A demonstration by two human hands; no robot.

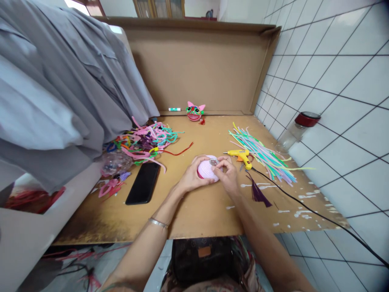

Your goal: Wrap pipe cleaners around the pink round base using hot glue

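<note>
A: Forearms nearest, rising from the bottom edge, with a silver bangle [157, 222] on the left wrist. What's far left?

B: Grey cloth [60, 89] draped over the bench edge. Beside it is a tangle of pipe cleaners [142, 142], and a black phone [143, 183] lies flat on the cardboard tabletop [197, 215].

A: Centre?

B: Left hand [190, 178] is cupped round a pink ribbed ball [206, 170] resting on the tabletop, front-middle. Right hand [229, 175] touches the ball's other side, thumb and forefinger pinched narrow on a small shiny piece [213, 162] at its top.

A: How would it handle?

B: It looks light and soft-skinned, likely hollow, and the ribs could crush under a squeeze. It is best held broadly round the flanks with a loose palm, as the left hand has it, not by the top piece.

A: Right of that?

B: Yellow glue gun [241, 156] just beside the right hand, its black cord [319, 215] trailing off right. Purple tassel [258, 194] near the wrist. Straight pipe cleaners [264, 156] fanned out. Red-lidded jar [299, 129] against the tiled wall [334, 81].
</note>
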